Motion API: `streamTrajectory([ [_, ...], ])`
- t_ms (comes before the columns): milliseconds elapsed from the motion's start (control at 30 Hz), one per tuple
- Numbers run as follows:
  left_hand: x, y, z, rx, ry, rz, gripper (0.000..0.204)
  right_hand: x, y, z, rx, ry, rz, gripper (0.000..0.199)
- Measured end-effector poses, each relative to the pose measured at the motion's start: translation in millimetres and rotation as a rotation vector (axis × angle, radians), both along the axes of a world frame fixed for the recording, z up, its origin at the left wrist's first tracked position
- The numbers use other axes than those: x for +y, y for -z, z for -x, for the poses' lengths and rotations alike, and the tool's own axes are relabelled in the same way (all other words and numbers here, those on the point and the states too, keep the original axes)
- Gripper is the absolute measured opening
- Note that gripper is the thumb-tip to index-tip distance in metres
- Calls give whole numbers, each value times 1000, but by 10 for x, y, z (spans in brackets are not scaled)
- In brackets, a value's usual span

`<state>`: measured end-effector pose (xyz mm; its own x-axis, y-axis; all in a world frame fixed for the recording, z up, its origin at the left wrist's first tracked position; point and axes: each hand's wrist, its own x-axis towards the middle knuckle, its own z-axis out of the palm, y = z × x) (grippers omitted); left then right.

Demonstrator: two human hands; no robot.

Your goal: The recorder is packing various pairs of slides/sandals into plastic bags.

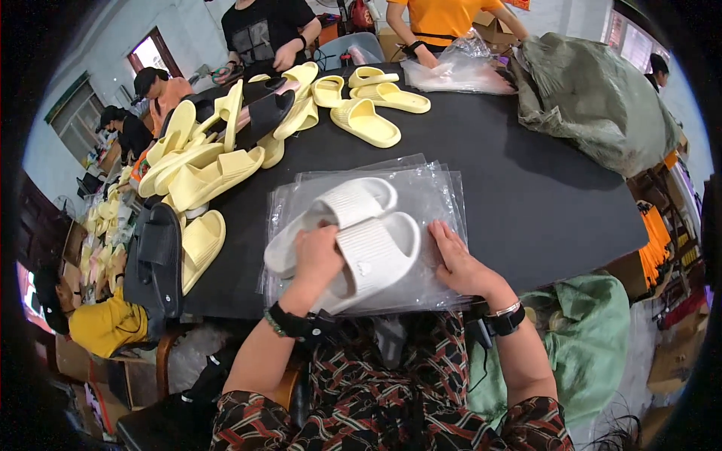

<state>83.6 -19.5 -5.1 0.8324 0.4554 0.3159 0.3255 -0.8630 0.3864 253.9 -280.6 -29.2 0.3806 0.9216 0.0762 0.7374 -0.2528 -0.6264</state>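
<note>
A pair of white ribbed slide slippers, the near one and the far one, lies side by side over a stack of clear plastic bags at the table's front. My left hand grips the pair between the two slippers, its fingertips partly hidden under the straps. To the right of the toes, my right hand rests flat on the bags with fingers stretched out, holding nothing.
Yellow slippers and black slippers are heaped on the dark table's left. At the back right lies a grey-green sack. Two people stand across the table, one near clear bags. A green sack sits beside me.
</note>
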Motion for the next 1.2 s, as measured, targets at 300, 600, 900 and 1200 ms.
streamTrajectory([
  [300, 913, 28, 406, 3, -250, -42, 15, 90, -15, 194, -145, 48, 54, 89],
  [600, 17, -642, -494, -157, 1, -56, 18, 62, 69, 223, -245, 121, -50, 90],
  [900, 43, -31, -939, 2, -38, -119, 28, 125, 20, 273, -222, 165, -79, 86],
  [1200, 165, -224, -316, 154, 94, 150, 32, 124, 36, 264, -243, 149, -60, 84],
])
